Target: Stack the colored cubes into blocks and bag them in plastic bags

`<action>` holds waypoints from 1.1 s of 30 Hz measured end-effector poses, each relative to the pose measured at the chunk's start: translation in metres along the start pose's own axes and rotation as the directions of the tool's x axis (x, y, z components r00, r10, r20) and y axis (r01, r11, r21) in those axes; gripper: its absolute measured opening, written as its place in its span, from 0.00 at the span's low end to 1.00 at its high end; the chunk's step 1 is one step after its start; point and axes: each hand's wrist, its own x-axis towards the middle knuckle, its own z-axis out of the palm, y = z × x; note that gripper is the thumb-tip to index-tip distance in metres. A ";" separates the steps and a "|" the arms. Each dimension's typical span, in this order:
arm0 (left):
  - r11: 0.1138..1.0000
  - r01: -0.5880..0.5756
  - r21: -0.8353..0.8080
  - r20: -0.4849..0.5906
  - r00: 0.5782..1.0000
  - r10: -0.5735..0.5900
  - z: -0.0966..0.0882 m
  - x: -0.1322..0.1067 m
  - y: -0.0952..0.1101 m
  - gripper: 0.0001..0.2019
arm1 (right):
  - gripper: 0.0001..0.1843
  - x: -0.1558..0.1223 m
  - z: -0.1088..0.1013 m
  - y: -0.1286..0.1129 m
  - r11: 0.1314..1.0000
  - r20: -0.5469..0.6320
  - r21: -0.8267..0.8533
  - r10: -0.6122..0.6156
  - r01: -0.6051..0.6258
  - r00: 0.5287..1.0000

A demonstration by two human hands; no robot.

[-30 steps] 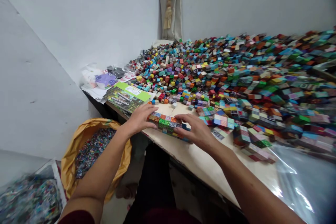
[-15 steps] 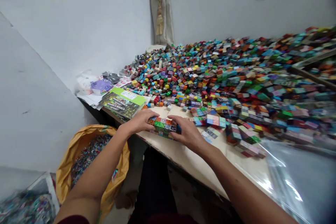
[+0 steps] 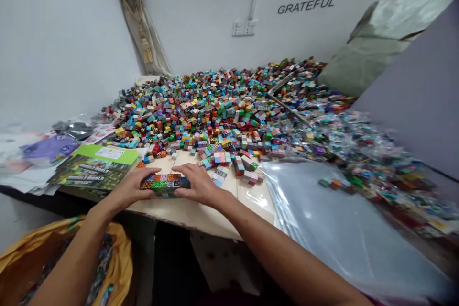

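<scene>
A short block of small patterned cubes (image 3: 163,184) lies near the front edge of the pale table (image 3: 201,210). My left hand (image 3: 129,189) cups its left end and my right hand (image 3: 199,184) presses on its right end, so both hands clamp the block between them. Behind it spreads a huge heap of loose coloured cubes (image 3: 222,105) over most of the table.
A green printed box (image 3: 95,169) lies left of the block, with papers and plastic bags (image 3: 43,150) beyond. A stack of clear plastic bags (image 3: 322,220) covers the right front. A yellow sack (image 3: 107,258) of cubes stands on the floor at left.
The view has swung right and up, showing wall lettering and the clear bags. My hands have squeezed the row of cubes shorter and stay clamped on it.
</scene>
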 end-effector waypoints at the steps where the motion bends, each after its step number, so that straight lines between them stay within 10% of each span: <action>1: 1.000 -0.008 0.015 -0.006 1.000 0.008 -0.001 -0.001 0.000 0.32 | 0.26 -0.004 -0.008 0.005 1.000 -0.032 -0.004 -0.005 0.004 0.999; 5: 0.998 -0.030 0.055 -0.115 0.993 0.036 -0.006 -0.008 0.003 0.33 | 0.09 -0.039 -0.051 0.042 0.993 -0.160 -0.095 0.059 -0.075 0.985; 11: 0.995 -0.096 -0.024 -0.468 0.881 0.074 0.005 -0.032 0.049 0.27 | 0.11 -0.110 -0.090 0.103 0.857 -0.228 -0.319 0.346 -0.405 0.910; 17: 0.894 -0.335 -0.298 -0.227 0.934 0.274 0.084 -0.042 0.126 0.19 | 0.14 -0.125 -0.071 0.114 0.775 -0.182 -0.536 0.280 -0.334 0.943; 22: 0.808 -0.360 -0.466 -0.080 0.927 0.367 0.145 -0.037 0.144 0.19 | 0.14 -0.129 -0.055 0.107 0.695 -0.218 -0.657 0.195 -0.291 0.956; 33: 0.823 -0.314 -0.473 -0.175 0.949 0.262 0.141 -0.039 0.141 0.15 | 0.22 -0.166 -0.036 0.101 0.867 -0.189 -0.437 0.174 -0.241 0.966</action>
